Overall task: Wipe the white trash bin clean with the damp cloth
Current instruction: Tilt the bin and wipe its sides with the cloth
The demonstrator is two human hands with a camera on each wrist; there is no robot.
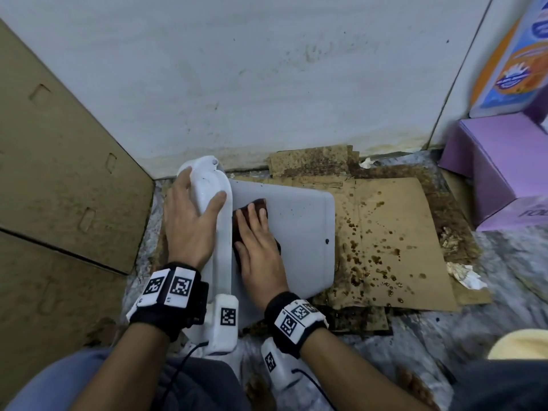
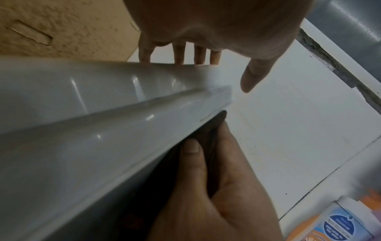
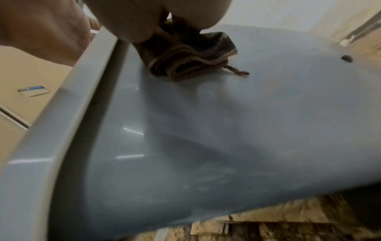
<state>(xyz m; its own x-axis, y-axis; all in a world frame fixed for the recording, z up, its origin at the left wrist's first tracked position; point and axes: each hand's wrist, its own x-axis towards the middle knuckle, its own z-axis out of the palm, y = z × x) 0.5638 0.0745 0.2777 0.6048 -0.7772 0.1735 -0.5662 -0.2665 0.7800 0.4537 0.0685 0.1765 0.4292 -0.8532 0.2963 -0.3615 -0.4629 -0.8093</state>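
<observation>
The white trash bin [image 1: 299, 229] lies on its side on stained cardboard. My left hand [image 1: 201, 188] grips its rim [image 2: 103, 130] at the far end, with the fingers over the outer edge and the thumb on the near face. My right hand [image 1: 250, 229] lies flat on a folded brown cloth [image 1: 262, 204] and presses it onto the bin's upturned side, right beside the rim. In the right wrist view the cloth [image 3: 195, 53] bunches under my palm on the bin wall [image 3: 226, 130]. A small dark spot [image 1: 327, 241] sits near the bin's base.
Spattered flat cardboard [image 1: 400, 232] lies under and to the right of the bin. A large cardboard box [image 1: 59, 173] stands on the left, and the white wall [image 1: 267, 69] is behind. Purple boxes [image 1: 498, 167] and crumpled tissue [image 1: 465, 277] are at the right.
</observation>
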